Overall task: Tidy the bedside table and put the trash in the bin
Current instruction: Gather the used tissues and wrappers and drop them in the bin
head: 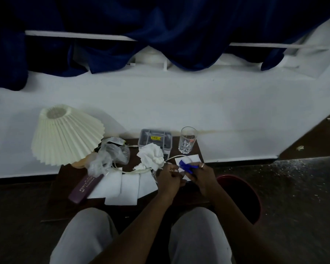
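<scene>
On the dark bedside table (65, 197), my right hand (200, 176) pinches a crumpled blue wrapper (185, 164) over a white paper sheet (193, 159). My left hand (170, 178) is curled beside it and seems to hold a small clear thing; what it is I cannot make out. A crumpled white tissue (151, 156) lies just left of my hands. A clear plastic bag (107, 157) sits by the lamp. The dark red bin (242, 195) stands on the floor to the right of the table.
A pleated cream lamp (67, 134) fills the table's left back. A grey box (155, 139) and an empty glass (187, 140) stand at the back. A maroon case (84, 189), white paper sheets (130, 187) and a white cable (133, 171) lie in front. White wall behind.
</scene>
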